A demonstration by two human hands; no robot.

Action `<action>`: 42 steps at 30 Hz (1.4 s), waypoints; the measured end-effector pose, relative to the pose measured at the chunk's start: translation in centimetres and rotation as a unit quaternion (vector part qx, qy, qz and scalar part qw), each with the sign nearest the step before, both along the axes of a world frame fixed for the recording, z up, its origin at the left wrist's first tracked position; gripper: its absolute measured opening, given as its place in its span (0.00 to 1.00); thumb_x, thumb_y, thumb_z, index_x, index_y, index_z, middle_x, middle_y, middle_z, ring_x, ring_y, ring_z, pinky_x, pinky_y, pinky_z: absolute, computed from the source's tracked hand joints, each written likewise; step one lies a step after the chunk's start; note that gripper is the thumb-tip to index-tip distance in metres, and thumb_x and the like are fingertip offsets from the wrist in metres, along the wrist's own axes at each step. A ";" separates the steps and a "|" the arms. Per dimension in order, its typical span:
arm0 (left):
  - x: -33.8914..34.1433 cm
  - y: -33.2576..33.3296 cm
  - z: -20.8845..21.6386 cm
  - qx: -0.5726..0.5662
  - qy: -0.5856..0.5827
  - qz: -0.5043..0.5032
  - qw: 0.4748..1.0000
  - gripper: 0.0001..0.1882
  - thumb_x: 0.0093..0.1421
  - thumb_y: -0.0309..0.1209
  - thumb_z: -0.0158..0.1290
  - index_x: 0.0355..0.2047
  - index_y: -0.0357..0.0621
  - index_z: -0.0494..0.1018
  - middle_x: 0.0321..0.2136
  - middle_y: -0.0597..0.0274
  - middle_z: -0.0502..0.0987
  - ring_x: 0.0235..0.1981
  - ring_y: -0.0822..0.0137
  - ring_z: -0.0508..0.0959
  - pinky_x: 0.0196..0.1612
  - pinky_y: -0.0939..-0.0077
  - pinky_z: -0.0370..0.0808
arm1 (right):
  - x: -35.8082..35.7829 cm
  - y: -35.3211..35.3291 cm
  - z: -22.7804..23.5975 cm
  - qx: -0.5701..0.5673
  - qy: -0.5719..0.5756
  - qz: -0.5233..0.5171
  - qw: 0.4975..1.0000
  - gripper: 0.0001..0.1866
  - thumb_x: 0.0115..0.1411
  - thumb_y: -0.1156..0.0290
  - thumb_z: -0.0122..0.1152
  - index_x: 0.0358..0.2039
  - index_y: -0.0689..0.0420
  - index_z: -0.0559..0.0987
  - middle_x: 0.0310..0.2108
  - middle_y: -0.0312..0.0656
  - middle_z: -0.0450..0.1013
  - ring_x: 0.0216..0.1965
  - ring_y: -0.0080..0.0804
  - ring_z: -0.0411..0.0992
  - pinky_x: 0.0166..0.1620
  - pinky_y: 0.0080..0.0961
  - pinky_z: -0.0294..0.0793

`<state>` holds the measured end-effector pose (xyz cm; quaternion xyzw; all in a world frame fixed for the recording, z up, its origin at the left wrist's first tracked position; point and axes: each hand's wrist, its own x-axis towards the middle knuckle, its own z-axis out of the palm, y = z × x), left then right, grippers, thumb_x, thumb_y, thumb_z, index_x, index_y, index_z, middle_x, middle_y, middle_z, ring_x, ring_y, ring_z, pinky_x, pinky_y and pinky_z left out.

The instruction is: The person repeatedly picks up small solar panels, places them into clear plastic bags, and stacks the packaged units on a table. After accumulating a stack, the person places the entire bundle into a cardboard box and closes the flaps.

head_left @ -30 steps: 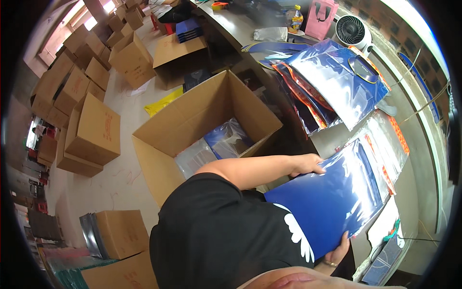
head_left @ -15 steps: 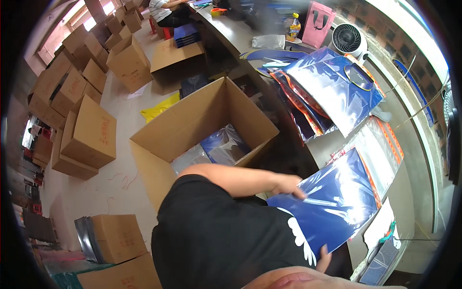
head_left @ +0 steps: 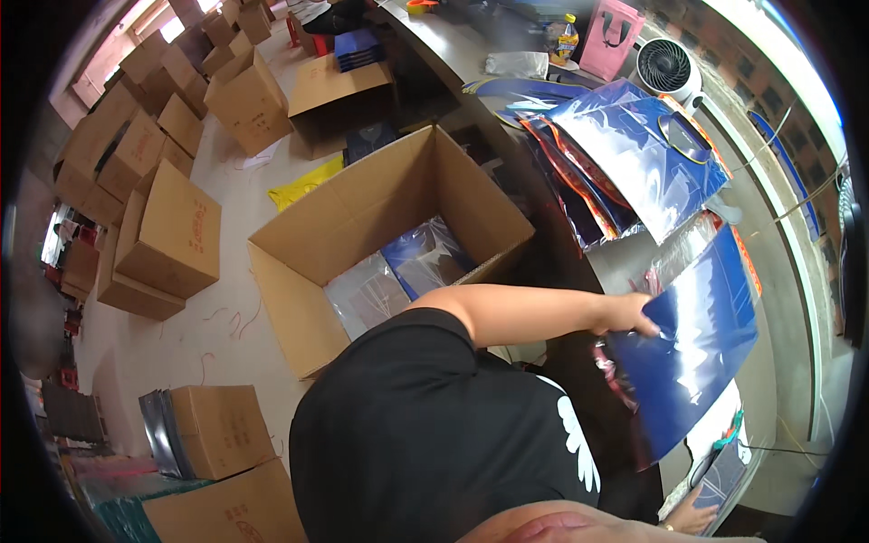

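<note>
Holding the blue sheet (head_left: 701,348) by its upper-left edge in the closed fingers of the left hand (head_left: 626,314), out to their right over the near edge of the surface (head_left: 625,262), slanted lengthwise from lower left to upper right, apart from the right hand (head_left: 692,516), at the blue-grey piece (head_left: 726,480) by the lower-right end, with grip impossible to tell.

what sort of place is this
It looks like a packing workshop: an open cardboard box beside the worktable, a pile of glossy blue packages on it, and many brown cartons standing about the floor.
</note>
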<state>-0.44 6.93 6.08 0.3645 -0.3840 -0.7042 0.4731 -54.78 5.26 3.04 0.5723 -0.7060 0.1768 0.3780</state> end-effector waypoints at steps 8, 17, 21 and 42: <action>-2.2 -6.5 -8.3 0.120 -0.218 0.047 0.967 0.18 0.58 0.41 0.48 0.35 0.39 0.77 0.36 0.52 0.78 0.38 0.60 0.77 0.39 0.63 0.74 | 4.7 -3.1 -5.1 0.218 -0.193 -0.011 0.957 0.19 0.61 0.58 0.52 0.31 0.63 0.76 0.36 0.55 0.73 0.37 0.55 0.71 0.40 0.48 0.70; -4.0 -3.5 -2.1 -0.389 -0.551 0.187 0.714 0.41 0.52 0.30 0.60 0.64 0.37 0.54 0.60 0.37 0.58 0.63 0.48 0.59 0.63 0.60 0.58 | 6.3 1.4 0.4 0.007 -0.164 0.109 0.980 0.05 0.56 0.68 0.57 0.26 0.53 0.75 0.28 0.43 0.74 0.34 0.42 0.73 0.37 0.36 0.73; -5.7 -3.9 -1.2 -0.468 -0.575 0.012 0.671 0.38 0.50 0.35 0.63 0.61 0.44 0.62 0.60 0.36 0.58 0.62 0.42 0.58 0.62 0.54 0.57 | 8.3 3.4 1.0 -0.002 -0.149 0.131 0.980 0.06 0.53 0.68 0.62 0.25 0.52 0.73 0.26 0.39 0.72 0.32 0.40 0.72 0.36 0.36 0.72; -6.5 -5.5 -5.0 -0.456 -0.579 -0.030 0.675 0.25 0.53 0.43 0.60 0.50 0.47 0.75 0.57 0.46 0.66 0.61 0.48 0.63 0.62 0.57 0.59 | -2.0 -1.0 1.6 0.159 -0.455 0.130 0.866 0.13 0.59 0.62 0.58 0.30 0.60 0.81 0.27 0.41 0.78 0.29 0.33 0.75 0.36 0.30 0.71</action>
